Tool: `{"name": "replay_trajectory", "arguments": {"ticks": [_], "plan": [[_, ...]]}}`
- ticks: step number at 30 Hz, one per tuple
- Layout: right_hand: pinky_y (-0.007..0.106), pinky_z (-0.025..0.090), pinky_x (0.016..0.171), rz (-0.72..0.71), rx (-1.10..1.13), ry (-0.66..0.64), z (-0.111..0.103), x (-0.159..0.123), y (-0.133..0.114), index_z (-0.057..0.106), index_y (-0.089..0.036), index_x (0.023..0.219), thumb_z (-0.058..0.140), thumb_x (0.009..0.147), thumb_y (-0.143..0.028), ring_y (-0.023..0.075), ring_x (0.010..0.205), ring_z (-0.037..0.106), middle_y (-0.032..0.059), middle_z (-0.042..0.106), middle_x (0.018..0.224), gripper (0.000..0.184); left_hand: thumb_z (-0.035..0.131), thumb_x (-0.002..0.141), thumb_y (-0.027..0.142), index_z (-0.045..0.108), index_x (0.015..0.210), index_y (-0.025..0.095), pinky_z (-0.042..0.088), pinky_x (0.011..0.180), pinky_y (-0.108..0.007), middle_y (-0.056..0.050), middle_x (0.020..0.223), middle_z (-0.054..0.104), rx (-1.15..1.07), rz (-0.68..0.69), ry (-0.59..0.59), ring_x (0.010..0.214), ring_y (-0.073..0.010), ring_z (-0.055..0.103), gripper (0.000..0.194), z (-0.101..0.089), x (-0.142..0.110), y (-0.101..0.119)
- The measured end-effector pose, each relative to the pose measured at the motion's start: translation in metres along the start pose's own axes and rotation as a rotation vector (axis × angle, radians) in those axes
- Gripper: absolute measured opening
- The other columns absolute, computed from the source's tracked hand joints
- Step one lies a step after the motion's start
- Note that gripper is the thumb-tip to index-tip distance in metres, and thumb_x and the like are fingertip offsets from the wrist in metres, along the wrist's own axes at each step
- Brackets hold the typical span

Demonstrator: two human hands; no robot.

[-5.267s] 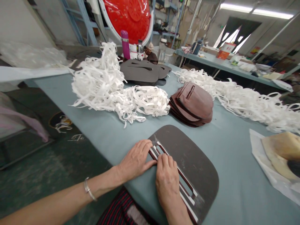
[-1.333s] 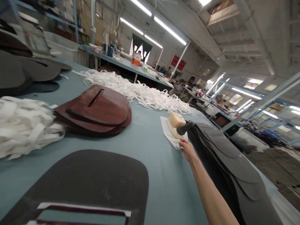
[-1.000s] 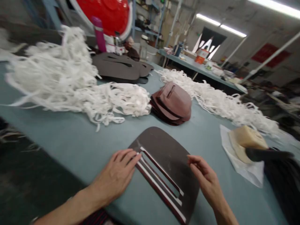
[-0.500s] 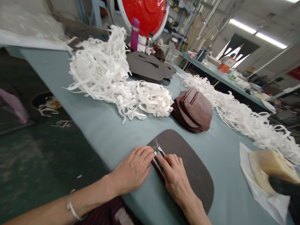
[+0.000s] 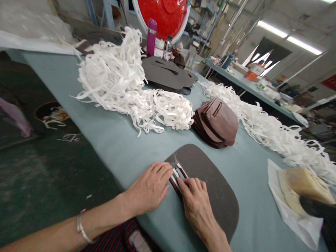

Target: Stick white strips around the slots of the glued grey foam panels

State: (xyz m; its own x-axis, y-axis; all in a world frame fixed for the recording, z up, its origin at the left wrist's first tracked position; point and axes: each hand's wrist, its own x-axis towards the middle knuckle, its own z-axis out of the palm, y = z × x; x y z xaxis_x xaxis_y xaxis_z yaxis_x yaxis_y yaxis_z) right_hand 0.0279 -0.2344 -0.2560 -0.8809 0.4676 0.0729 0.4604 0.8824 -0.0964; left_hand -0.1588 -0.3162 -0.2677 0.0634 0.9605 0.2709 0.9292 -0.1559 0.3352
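Observation:
A dark grey panel with rounded corners lies flat on the table near its front edge. Close to the panel's left edge is a narrow slot piece with brown edging and white strips. My left hand rests palm down, fingers stretched together, their tips at the slot's left end. My right hand presses on the panel, thumb along the white strip and the other fingers bent on the slot's far side. Neither hand visibly grips anything; the right palm's underside is hidden.
Behind the panel stands a stack of brown leather-like pieces. Heaps of white strips lie left and right. Grey cut pieces and a purple bottle are farther back. A yellowish block on white sheeting sits right.
My right hand has slid slightly back along the slot toward me, so more of the white strip and brown edging shows. My left hand stays nearly in place.

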Motion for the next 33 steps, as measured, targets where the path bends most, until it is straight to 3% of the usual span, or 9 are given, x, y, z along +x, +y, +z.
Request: {"name": "replay_trajectory", "arguments": {"ticks": [8, 15, 19, 25, 30, 33], "plan": [[0.039, 0.037, 0.077, 0.126, 0.07, 0.079, 0.006, 0.024, -0.013, 0.05, -0.024, 0.128, 0.041, 0.094, -0.021, 0.0218, 0.088, 0.045, 0.0076, 0.052, 0.093, 0.035, 0.044, 0.089, 0.021, 0.047, 0.126, 0.015, 0.034, 0.108, -0.044, -0.011, 0.127, 0.052, 0.021, 0.013, 0.011, 0.123, -0.0255, 0.044, 0.038, 0.002, -0.001, 0.0], [0.039, 0.036, 0.079, 0.124, 0.196, 0.196, 0.002, 0.0, -0.01, 0.057, -0.021, 0.112, 0.043, 0.092, -0.015, 0.0208, 0.091, 0.048, 0.0077, 0.053, 0.099, 0.025, 0.044, 0.089, 0.022, 0.047, 0.124, 0.016, 0.034, 0.106, -0.045, -0.01, 0.126, 0.052, -0.007, -0.01, -0.014, 0.121, -0.0261, 0.044, 0.036, 0.0, 0.001, 0.001], [0.038, 0.038, 0.08, 0.224, 0.302, 0.208, 0.005, -0.003, -0.01, 0.056, -0.021, 0.103, 0.044, 0.091, -0.015, 0.0214, 0.095, 0.049, 0.0071, 0.055, 0.102, 0.018, 0.042, 0.091, 0.022, 0.047, 0.124, 0.018, 0.034, 0.105, -0.044, -0.01, 0.124, 0.052, -0.011, 0.015, -0.006, 0.12, -0.0251, 0.044, 0.033, -0.002, 0.001, 0.001], [0.04, 0.037, 0.075, 0.303, 0.19, 0.284, 0.02, 0.014, -0.019, 0.055, -0.019, 0.112, 0.039, 0.09, -0.011, 0.0236, 0.09, 0.048, 0.0098, 0.056, 0.101, 0.029, 0.042, 0.092, 0.019, 0.049, 0.121, 0.02, 0.038, 0.099, -0.042, -0.008, 0.118, 0.053, -0.088, -0.044, -0.022, 0.112, -0.0231, 0.046, 0.03, -0.001, 0.008, -0.001], [0.039, 0.04, 0.073, 0.187, 0.061, 0.311, 0.026, 0.017, -0.025, 0.054, -0.013, 0.118, 0.036, 0.09, -0.008, 0.0234, 0.088, 0.046, 0.0116, 0.056, 0.101, 0.034, 0.043, 0.091, 0.016, 0.046, 0.129, 0.029, 0.04, 0.091, -0.041, -0.006, 0.115, 0.053, -0.073, -0.028, -0.033, 0.106, -0.0228, 0.047, 0.04, 0.001, 0.014, -0.003], [0.038, 0.042, 0.069, 0.122, -0.082, 0.302, 0.025, 0.017, -0.029, 0.055, -0.004, 0.116, 0.036, 0.088, -0.006, 0.0244, 0.084, 0.044, 0.0139, 0.057, 0.096, 0.034, 0.043, 0.091, 0.017, 0.048, 0.128, 0.025, 0.038, 0.094, -0.042, -0.007, 0.117, 0.054, -0.016, 0.049, -0.042, 0.109, -0.0239, 0.046, 0.038, 0.003, 0.014, -0.005]]}}
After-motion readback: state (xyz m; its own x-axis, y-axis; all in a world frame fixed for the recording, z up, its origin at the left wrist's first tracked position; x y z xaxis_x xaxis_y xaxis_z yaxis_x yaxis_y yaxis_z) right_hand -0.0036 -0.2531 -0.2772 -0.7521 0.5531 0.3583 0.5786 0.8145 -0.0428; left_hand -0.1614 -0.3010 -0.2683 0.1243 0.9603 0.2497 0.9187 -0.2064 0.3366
